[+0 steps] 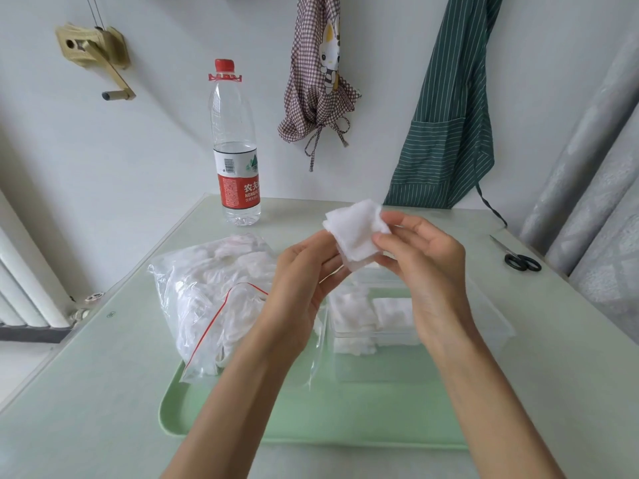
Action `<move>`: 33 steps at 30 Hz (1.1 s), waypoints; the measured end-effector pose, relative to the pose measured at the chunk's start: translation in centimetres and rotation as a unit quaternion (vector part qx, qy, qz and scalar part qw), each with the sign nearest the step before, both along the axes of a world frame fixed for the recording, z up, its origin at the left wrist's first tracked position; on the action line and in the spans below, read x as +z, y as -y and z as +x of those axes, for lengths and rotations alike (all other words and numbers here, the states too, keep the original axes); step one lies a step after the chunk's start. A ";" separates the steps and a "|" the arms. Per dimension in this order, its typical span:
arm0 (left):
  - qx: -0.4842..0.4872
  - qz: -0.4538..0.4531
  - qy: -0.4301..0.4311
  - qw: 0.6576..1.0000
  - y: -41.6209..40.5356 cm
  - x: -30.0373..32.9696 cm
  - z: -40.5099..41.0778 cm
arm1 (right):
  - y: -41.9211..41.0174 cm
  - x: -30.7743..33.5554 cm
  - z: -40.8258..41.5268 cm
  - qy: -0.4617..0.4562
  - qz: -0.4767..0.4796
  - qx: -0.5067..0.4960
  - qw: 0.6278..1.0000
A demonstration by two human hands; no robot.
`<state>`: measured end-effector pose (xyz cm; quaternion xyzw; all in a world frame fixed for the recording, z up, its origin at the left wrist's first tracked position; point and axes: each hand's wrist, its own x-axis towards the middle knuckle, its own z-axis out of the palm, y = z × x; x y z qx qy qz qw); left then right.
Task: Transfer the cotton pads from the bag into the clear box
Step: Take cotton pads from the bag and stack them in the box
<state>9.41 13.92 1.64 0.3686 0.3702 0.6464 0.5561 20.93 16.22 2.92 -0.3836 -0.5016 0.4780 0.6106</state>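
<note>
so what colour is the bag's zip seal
Red, a thin strip along the bag opening, seen in the head view.

Domestic room, likely a home: two aprons hang on the wall, radiator at left, water bottle and scissors on table

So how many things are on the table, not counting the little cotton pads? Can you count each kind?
Bottle: 1
Scissors: 1
Tray: 1
Bag of pads: 1
Clear box: 1
Total: 5
The left hand and right hand hold a few cotton pads above the box.
</note>
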 end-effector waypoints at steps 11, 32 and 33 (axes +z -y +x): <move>-0.046 -0.110 -0.102 0.988 -0.1 0.4 -1.8 | -0.5 0.7 2.8 0.245 0.127 0.072 0.958; 0.108 0.074 -0.437 0.890 -1.7 -2.1 1.1 | -2.8 -0.8 5.3 0.192 -0.023 0.025 0.981; 0.098 0.084 -0.561 0.818 -1.9 -2.2 0.7 | -3.5 -0.8 6.1 0.255 -0.018 0.024 0.966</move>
